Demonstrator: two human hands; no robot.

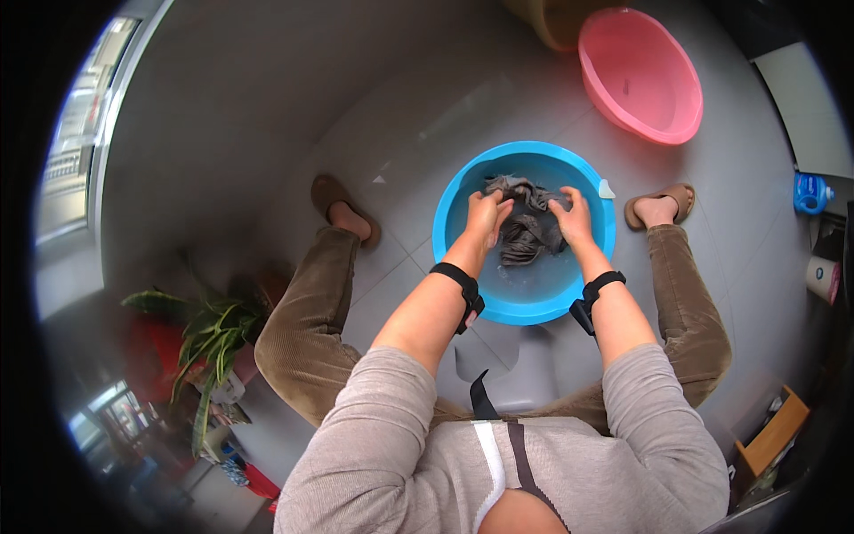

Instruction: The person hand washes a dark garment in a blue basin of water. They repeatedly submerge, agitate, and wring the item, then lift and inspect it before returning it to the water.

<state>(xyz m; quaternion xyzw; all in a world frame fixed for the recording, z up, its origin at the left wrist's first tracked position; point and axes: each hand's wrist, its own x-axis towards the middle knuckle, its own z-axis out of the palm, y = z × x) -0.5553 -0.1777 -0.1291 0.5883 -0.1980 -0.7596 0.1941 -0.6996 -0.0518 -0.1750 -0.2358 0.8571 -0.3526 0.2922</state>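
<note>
A round blue plastic basin [458, 175] with cloudy water stands on the tiled floor between my feet. A wet grey-brown cloth [522, 239] lies bunched in the water, and a part of it stretches along the far side between my hands. My left hand [486, 215] is at the left end of that part, fingers bent at the cloth. At its right end is my right hand [572, 215], thumb and fingers around the fabric. A small whitish piece [606, 189] sits on the basin's right rim.
An empty pink basin [644, 73] leans beyond the blue one, beside a tan container [557, 20]. My slippered feet flank the blue basin. Potted plants [217, 327] stand at the left; a blue detergent bottle [810, 193] and a wooden box [774, 430] are at the right.
</note>
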